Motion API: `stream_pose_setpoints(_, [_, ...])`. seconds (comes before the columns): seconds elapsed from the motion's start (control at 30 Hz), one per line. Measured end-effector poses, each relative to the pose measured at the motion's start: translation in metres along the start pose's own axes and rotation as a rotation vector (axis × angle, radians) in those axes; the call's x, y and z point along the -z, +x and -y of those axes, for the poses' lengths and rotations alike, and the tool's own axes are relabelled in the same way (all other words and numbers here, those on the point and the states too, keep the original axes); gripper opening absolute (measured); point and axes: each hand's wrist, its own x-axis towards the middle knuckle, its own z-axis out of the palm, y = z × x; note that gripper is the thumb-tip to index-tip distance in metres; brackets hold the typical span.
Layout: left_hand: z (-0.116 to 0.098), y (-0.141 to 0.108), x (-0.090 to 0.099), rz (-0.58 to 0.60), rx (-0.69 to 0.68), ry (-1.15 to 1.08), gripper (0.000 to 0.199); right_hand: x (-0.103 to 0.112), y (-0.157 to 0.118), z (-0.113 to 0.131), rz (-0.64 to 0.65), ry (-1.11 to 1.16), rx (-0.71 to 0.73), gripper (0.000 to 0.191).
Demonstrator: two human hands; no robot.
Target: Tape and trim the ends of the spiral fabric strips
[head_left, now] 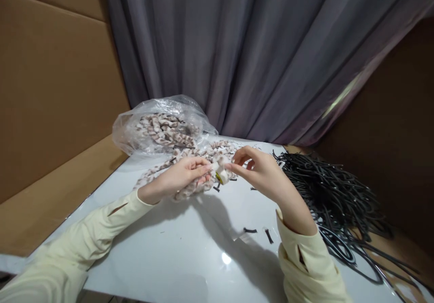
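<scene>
Just above the table, a small white fluffy piece (pixel 222 165) with a yellow and black patch on its lower side sits between my two hands. My left hand (pixel 190 174) is closed, its thumb and fingers pinching the left side of the piece. From the other side, my right hand (pixel 259 172) grips it between thumb and bent fingers. Fluffy brown-and-white striped strips (pixel 152 174) lie under and behind my left hand. Whatever is beneath my left fingers is partly hidden.
A clear plastic bag (pixel 125 129) full of similar fluffy strips stands at the back left. Black cords (pixel 332 194) are heaped on the right. Short black pieces (pixel 250 230) lie on the white table (pixel 162 267). Cardboard walls (pixel 50 90) and a grey curtain (pixel 203 45) surround it.
</scene>
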Motion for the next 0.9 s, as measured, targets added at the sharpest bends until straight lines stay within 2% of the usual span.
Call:
stream_pose_setpoints(0.07, [0.001,0.0,0.002,-0.006,-0.038,-0.001,0.028,-0.002,0.0,0.004,0.088,0.077,-0.092,0.027])
stream_pose_setpoints(0.17, [0.001,-0.001,0.005,-0.015,-0.084,0.048,0.027,-0.012,0.002,0.004,0.205,0.25,-0.15,0.029])
stream_pose_setpoints(0.3, [-0.002,-0.002,0.007,-0.046,-0.085,0.124,0.027,-0.028,0.01,-0.007,0.125,0.435,-0.179,0.033])
stream_pose_setpoints(0.4, [-0.008,-0.004,0.007,-0.093,-0.078,0.174,0.027,-0.034,0.015,-0.015,0.143,0.606,-0.234,0.039])
stream_pose_setpoints(0.53, [-0.015,-0.007,0.004,-0.155,-0.107,0.241,0.025,-0.034,0.019,-0.021,0.219,0.863,-0.277,0.036])
stream_pose_setpoints(0.7, [-0.013,-0.007,0.003,-0.254,-0.184,0.358,0.026,-0.03,0.018,-0.02,0.342,1.089,-0.366,0.034])
stream_pose_setpoints(0.9, [-0.009,-0.006,0.004,-0.344,-0.224,0.485,0.022,-0.021,0.016,-0.013,0.357,1.203,-0.342,0.024])
